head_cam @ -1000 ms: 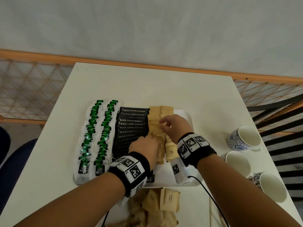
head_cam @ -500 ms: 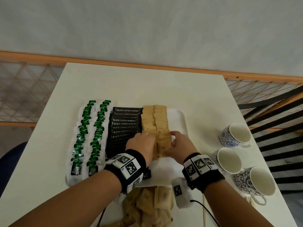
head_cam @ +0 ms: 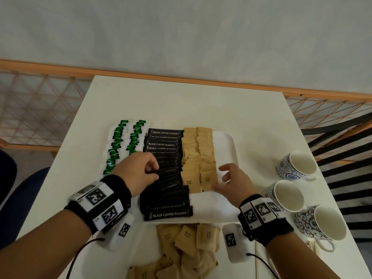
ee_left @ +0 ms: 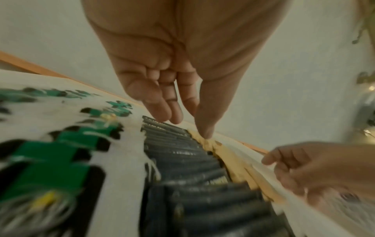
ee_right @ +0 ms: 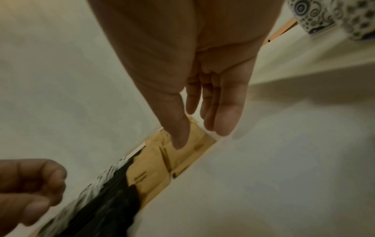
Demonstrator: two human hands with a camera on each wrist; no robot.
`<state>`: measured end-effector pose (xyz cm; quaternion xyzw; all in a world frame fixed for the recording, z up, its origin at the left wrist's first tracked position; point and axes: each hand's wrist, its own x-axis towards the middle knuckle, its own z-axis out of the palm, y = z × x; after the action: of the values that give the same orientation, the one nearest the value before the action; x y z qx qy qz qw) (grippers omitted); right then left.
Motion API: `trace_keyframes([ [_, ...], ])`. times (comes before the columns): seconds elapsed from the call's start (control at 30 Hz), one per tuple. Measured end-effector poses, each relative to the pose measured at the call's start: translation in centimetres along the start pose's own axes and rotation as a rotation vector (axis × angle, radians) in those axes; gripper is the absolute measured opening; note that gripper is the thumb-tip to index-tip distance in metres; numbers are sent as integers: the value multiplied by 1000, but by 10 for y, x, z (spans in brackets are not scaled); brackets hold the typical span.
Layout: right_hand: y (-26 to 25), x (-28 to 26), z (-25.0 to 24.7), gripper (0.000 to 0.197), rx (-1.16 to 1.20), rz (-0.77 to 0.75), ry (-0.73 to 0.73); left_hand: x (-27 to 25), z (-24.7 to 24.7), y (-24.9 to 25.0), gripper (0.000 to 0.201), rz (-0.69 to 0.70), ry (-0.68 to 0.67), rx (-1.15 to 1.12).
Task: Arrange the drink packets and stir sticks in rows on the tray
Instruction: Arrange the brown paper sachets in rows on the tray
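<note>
A white tray (head_cam: 227, 150) carries rows of green-and-white packets (head_cam: 120, 146), black coffee powder sticks (head_cam: 165, 174) and two columns of brown sugar packets (head_cam: 198, 158). My left hand (head_cam: 153, 168) hovers over the black sticks with loosely curled fingers and holds nothing; the left wrist view shows its fingers (ee_left: 168, 112) relaxed above the sticks (ee_left: 182, 160). My right hand (head_cam: 223, 174) is open over the bare tray just right of the brown packets. In the right wrist view its thumb (ee_right: 178, 136) lies over the nearest brown packet (ee_right: 150, 173).
A loose pile of brown packets (head_cam: 187, 250) lies on the table in front of the tray. Three mugs (head_cam: 296, 164) stand along the right table edge. Thin wooden sticks (head_cam: 256, 264) lie at the near right. A railing runs behind the table.
Both hands have let go of the brown packets. The left moved left over the black sticks, and the right drew back to the right onto the bare tray.
</note>
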<state>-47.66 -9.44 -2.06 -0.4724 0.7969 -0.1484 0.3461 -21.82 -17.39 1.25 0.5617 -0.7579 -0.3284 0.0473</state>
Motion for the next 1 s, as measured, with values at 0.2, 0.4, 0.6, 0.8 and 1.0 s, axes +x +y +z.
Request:
trace_keyframes([
  [0.2,-7,-32,26,23,-37,-42,-211,-38,33,2,46,105,-176,214],
  [0.4,-20,-43,47,30,28,-45,-205,-49,58,2,69,123,-107,382],
  [0.6,-28,-42,53,44,88,-29,-132,-49,56,-2,55,146,-76,433],
  [0.8,-32,-41,63,46,106,-25,-181,-48,52,-8,55,156,-68,401],
  [1.0,-12,-34,37,40,131,-6,9,-49,50,-12,62,169,-49,344],
])
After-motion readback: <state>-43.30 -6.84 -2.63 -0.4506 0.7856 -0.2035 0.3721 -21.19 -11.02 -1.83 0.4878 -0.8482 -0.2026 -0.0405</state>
